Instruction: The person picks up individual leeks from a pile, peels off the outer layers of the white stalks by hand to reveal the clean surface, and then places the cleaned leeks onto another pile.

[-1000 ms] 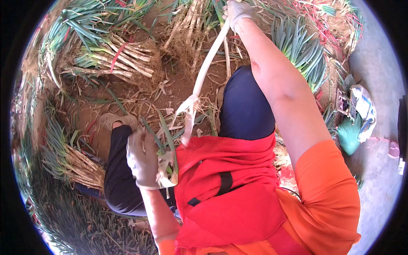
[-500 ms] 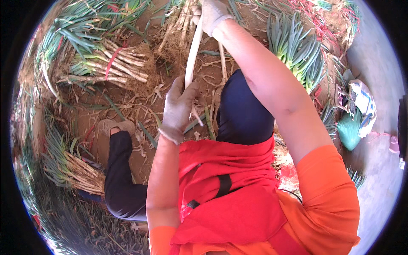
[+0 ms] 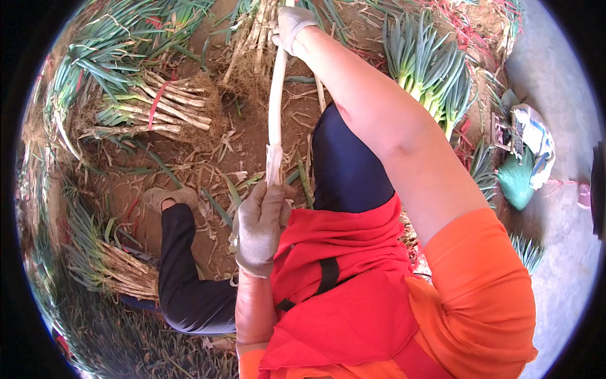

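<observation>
A long white green onion stalk (image 3: 276,101) stands lengthwise between my two gloved hands. My right hand (image 3: 293,28) is closed round its far part, near the top of the view. My left hand (image 3: 261,218) is closed at the near end, where loose, papery outer skin (image 3: 274,163) bunches just above the fingers. Whether those fingers hold only the skin or the stalk too, I cannot tell. Just left of my right hand lie unbound green onions (image 3: 257,47) with brown roots. More green onions with broad green leaves (image 3: 426,69) lie beyond my right forearm.
A bundle of green onions tied with red band (image 3: 165,104) lies at the far left, another bundle (image 3: 123,265) nearer. Peeled scraps litter the brown ground (image 3: 214,148). My bent knee (image 3: 347,164) rises between the arms. A green bag (image 3: 516,183) sits at right.
My left hand has moved down the stalk toward my body, and loose skin now shows bunched above it. My right hand has shifted slightly left and nearer, still gripping the stalk.
</observation>
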### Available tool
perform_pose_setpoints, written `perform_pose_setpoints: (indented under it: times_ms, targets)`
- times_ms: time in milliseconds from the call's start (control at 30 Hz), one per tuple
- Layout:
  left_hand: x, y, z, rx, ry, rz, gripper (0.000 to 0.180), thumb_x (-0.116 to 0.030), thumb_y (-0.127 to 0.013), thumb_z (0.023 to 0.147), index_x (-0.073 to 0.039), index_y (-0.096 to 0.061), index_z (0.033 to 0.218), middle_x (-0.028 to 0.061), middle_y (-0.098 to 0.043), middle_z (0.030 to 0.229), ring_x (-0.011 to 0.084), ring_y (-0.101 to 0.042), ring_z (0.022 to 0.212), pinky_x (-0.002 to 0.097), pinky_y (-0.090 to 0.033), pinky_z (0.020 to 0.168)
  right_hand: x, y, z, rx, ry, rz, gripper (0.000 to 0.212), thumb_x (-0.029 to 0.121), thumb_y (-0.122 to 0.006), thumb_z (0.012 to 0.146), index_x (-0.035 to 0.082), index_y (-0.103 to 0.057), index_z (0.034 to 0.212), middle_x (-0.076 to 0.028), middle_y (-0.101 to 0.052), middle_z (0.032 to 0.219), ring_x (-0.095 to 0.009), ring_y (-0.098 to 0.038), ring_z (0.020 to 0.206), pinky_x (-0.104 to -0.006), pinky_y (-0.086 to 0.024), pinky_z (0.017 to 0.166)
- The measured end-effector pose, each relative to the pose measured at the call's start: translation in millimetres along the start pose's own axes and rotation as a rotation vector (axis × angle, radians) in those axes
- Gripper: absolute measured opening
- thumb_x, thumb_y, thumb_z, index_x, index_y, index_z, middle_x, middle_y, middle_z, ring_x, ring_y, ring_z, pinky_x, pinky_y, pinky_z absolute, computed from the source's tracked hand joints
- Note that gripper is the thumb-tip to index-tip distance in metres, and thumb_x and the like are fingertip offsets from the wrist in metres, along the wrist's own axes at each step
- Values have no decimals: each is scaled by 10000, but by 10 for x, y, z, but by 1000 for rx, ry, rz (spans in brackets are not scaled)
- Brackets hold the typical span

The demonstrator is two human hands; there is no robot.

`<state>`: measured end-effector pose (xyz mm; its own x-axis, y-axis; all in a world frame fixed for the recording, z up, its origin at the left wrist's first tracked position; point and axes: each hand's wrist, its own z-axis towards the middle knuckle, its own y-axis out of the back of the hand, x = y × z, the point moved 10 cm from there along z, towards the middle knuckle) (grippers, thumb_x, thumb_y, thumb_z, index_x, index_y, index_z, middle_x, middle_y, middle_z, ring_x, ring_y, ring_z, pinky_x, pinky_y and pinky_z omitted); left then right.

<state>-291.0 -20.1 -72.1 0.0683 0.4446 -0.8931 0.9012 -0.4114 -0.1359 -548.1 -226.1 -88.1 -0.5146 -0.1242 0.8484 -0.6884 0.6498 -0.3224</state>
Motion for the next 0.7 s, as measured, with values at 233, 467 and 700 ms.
perform_pose_setpoints:
  times_ms: [233, 467, 700]
  targets:
    - [-71, 66, -257, -73, -111, -79, 249, -150, -476, 1005, 8, -605, 862, -37, -414, 575, 27, -356, 474, 217, -253, 431, -117, -19, 77, -60, -89, -199, 303, 185, -422, 996, -20, -539, 1185, -127, -620, 895, -171, -601, 753, -279, -552, 670]
    - [309, 246, -812, 110, -149, 442, 200, -161, -515, 976, -24, -622, 876, 33, -567, 642, 106, -515, 508, 265, -394, 473, 387, 417, 178, -255, 183, -194, 203, 290, -491, 975, 105, -564, 933, -34, -530, 617, -152, -465, 418, -295, -367, 364]
    - [190, 1040, -114, -399, -254, 677, 397, -207, -598, 933, 5, -538, 1262, 198, -649, 1092, 301, -650, 986, 372, -492, 837, 342, 338, 287, -136, 244, 59, 221, 355, -552, 934, 134, -549, 917, -23, -477, 526, -164, -411, 346, -329, -297, 309]
